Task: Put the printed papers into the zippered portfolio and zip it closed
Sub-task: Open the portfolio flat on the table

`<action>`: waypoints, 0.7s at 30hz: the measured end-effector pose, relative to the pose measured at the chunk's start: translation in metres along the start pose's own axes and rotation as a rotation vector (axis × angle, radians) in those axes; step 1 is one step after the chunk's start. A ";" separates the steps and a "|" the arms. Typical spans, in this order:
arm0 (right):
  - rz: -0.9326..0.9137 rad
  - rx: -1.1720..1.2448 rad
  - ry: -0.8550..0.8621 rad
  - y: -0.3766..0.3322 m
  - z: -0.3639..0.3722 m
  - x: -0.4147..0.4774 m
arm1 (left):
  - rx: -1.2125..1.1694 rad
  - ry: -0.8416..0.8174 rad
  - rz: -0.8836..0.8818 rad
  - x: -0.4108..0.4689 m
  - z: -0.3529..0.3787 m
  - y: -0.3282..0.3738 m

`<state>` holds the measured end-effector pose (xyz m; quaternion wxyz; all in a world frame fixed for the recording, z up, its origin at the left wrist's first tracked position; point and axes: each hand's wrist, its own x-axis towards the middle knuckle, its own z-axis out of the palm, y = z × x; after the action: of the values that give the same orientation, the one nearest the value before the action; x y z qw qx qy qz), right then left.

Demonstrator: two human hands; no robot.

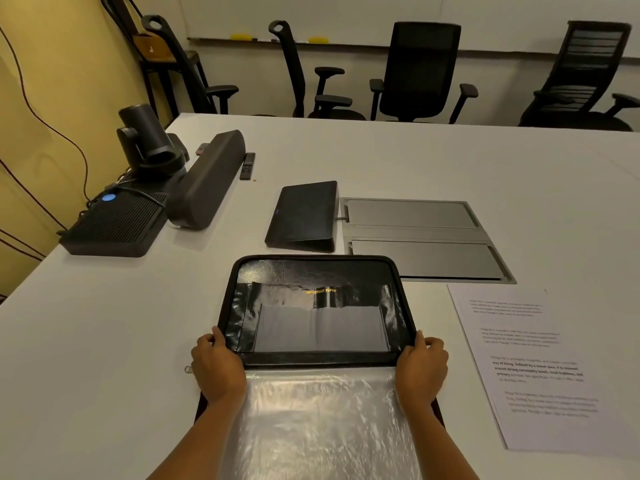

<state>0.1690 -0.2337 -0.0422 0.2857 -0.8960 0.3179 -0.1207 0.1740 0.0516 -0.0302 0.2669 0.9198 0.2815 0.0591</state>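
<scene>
The zippered portfolio [317, 306] lies open between both hands, left hand [216, 367] and right hand [420, 370] each curled around a side edge at the hinge. The printed papers [530, 368] rest flat just beyond the right hand; thin and floppy, they are probably best lifted by a long edge. There is bare table [104, 341] on either side for moving.

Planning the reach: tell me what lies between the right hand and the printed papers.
Head view: only bare white table between the right hand, gripping the open portfolio, and the printed papers.
</scene>
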 end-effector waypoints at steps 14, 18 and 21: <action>-0.082 -0.115 -0.106 0.002 -0.001 0.017 | 0.031 -0.056 0.147 0.014 0.000 0.000; -0.114 -0.072 -0.210 0.001 -0.009 0.011 | 0.220 -0.113 0.290 0.006 -0.008 -0.004; -0.107 -0.018 -0.339 0.004 -0.019 -0.003 | 0.378 -0.165 0.391 -0.009 -0.014 -0.009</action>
<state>0.1573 -0.2430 -0.0298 0.3204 -0.9216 0.2181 0.0198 0.1584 0.0598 -0.0224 0.0962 0.9918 0.0822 -0.0192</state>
